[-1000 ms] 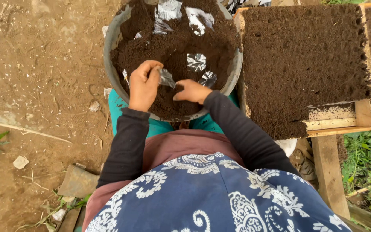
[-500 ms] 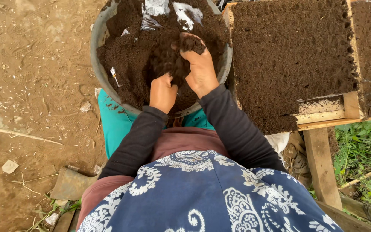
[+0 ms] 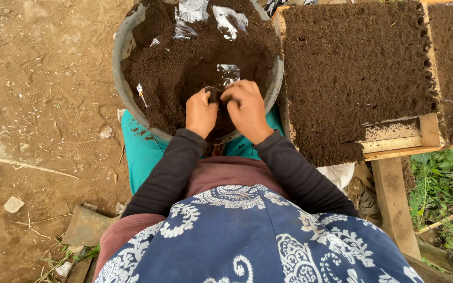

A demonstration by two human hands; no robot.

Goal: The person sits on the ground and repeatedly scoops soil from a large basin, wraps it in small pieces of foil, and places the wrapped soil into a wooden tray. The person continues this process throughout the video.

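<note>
Seen from above: the fingers (image 3: 225, 97) of both hands meet over the near edge of a round basin (image 3: 119, 57) of dark soil (image 3: 179, 68). The left hand (image 3: 201, 111) is curled narrow around a small soil-filled bag (image 3: 214, 95), mostly hidden, so its shape is hard to tell; the right hand (image 3: 247, 109) is cupped against it from the 3 o'clock side, fingers bent and pressing soil at its mouth. The bag sits just inside the rim at 6 o'clock.

Further out, a clear plastic bag (image 3: 228, 72) lies on the soil at 12 o'clock of the hands, and more empty bags (image 3: 229, 20) rest at the far rim. At 3 o'clock of the basin a wooden tray (image 3: 394, 144) is packed with soil — it stands on a wooden bench (image 3: 394, 204).

To fill well, judging from this pose: hold the mouth open and upright, press soil down firmly but evenly, and work over the basin so spills fall back in.
</note>
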